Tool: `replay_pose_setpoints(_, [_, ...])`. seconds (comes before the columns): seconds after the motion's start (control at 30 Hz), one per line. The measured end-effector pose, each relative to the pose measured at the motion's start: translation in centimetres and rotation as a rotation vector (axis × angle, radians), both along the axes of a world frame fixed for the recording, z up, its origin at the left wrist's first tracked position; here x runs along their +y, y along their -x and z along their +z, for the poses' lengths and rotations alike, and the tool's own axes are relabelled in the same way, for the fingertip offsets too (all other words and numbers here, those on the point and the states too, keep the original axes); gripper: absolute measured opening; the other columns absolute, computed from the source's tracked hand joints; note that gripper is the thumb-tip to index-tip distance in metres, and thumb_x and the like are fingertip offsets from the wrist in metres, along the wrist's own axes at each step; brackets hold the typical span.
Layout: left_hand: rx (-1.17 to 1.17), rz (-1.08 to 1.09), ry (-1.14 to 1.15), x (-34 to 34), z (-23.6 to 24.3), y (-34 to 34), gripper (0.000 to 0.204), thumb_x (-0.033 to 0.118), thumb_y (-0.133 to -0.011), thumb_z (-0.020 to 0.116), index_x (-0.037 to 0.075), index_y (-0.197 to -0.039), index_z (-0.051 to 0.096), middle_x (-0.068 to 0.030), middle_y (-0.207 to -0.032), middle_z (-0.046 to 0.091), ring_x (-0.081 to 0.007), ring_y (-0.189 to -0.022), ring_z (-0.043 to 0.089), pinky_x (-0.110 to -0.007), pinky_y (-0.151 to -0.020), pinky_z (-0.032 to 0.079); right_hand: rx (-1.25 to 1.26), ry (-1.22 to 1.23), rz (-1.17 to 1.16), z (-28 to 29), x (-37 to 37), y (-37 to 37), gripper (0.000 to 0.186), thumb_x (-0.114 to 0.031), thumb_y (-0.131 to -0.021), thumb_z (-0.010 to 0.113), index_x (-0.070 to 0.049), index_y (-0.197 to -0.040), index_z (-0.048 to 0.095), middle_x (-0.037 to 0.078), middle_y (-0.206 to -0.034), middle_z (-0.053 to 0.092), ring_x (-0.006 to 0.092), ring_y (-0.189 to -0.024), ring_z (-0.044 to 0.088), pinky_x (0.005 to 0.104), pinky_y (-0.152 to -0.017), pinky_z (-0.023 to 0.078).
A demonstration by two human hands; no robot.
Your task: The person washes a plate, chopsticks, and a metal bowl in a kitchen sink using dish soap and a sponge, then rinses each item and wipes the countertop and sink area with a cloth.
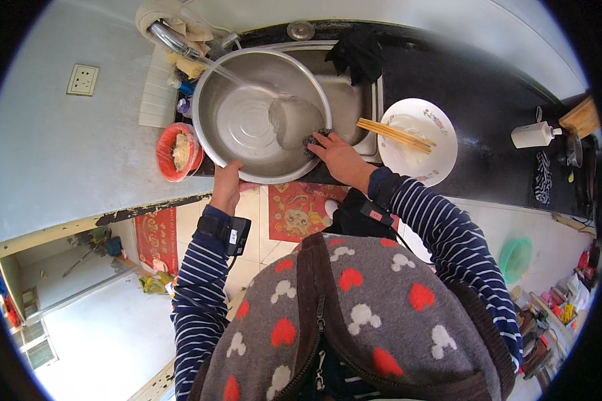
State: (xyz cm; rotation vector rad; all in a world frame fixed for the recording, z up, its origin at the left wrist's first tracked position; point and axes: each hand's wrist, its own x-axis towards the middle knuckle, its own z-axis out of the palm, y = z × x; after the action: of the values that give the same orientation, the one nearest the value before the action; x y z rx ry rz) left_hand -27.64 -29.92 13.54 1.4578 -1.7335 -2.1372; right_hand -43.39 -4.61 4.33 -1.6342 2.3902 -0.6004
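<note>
A large round metal basin (237, 144) sits tilted over the sink (356, 100), and water runs into it from the faucet (170, 39). Some water pools on the right part of its bottom. My left hand (227, 187) grips the near rim, thumb over the edge and fingers underneath. At the right rim, my right hand (341, 158) presses a dark steel wool scrubber (312, 142) against the basin, its fingers bent over it. Right of that hand stands a white floral bowl (441, 150) with wooden chopsticks (401, 136) laid across its rim.
A red bowl (164, 157) with pale food stands left of the basin. A black cloth (356, 55) hangs over the sink's back edge. On the black counter (448, 80) at the right stands a white bottle (534, 135). A red mat (301, 212) lies on the floor.
</note>
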Motion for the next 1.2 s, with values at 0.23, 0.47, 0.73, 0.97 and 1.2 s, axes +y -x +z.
replay_pose_setpoints(0.23, [0.065,-0.008,0.031,0.0,-0.7,0.3,0.067,0.003,-0.086,0.047,0.003,-0.149,0.024,-0.0227,-0.125,0.056,-0.0372,-0.096,0.071,-0.044,-0.062,0.067,-0.482,0.328,0.325,3.5,-3.2,-4.2,0.060,-0.004,-0.077,0.064,0.001,-0.136,0.055,0.022,-0.138,0.057,0.0395,-0.119,0.054,0.0464,-0.105,0.045])
replay_pose_setpoints(0.47, [0.039,-0.048,0.019,-0.7,0.4,0.0,0.066,0.003,-0.087,0.049,0.003,-0.148,0.026,-0.0217,-0.129,0.055,-0.0358,-0.104,0.069,-0.045,-0.068,0.067,0.247,-0.044,0.175,0.4,-2.8,-1.0,0.038,-0.016,-0.079,0.068,-0.003,-0.115,0.064,0.015,-0.106,0.067,0.0307,-0.111,0.058,0.0406,-0.087,0.051])
replay_pose_setpoints(0.73, [0.108,0.001,0.378,1.3,-3.0,0.5,0.065,0.003,-0.085,0.063,0.012,-0.144,0.035,-0.0099,-0.117,0.062,-0.0215,-0.089,0.069,-0.030,-0.056,0.061,0.144,0.140,0.223,-0.4,-4.8,-2.9,0.032,-0.013,-0.080,0.067,0.000,-0.109,0.065,0.014,-0.100,0.067,0.0304,-0.097,0.061,0.0402,-0.081,0.054])
replay_pose_setpoints(0.97, [0.130,0.140,-0.023,5.3,-4.7,0.3,0.052,0.005,-0.087,0.059,0.006,-0.136,0.042,-0.0104,-0.113,0.064,-0.0234,-0.090,0.070,-0.033,-0.059,0.063,-0.247,0.325,0.306,1.2,-6.7,-3.6,0.058,-0.027,-0.079,0.070,-0.002,-0.131,0.060,0.019,-0.117,0.064,0.0381,-0.101,0.061,0.0454,-0.091,0.052])
replay_pose_setpoints(1.2, [0.132,0.094,0.027,4.0,-3.8,0.6,0.064,0.003,-0.089,0.054,0.011,-0.146,0.027,-0.0166,-0.123,0.056,-0.0284,-0.095,0.068,-0.040,-0.062,0.066,-0.421,-0.371,0.219,1.9,-6.3,-0.9,0.082,-0.070,-0.096,0.035,-0.010,-0.150,0.043,0.028,-0.147,0.048,0.0496,-0.136,0.043,0.0489,-0.113,0.038])
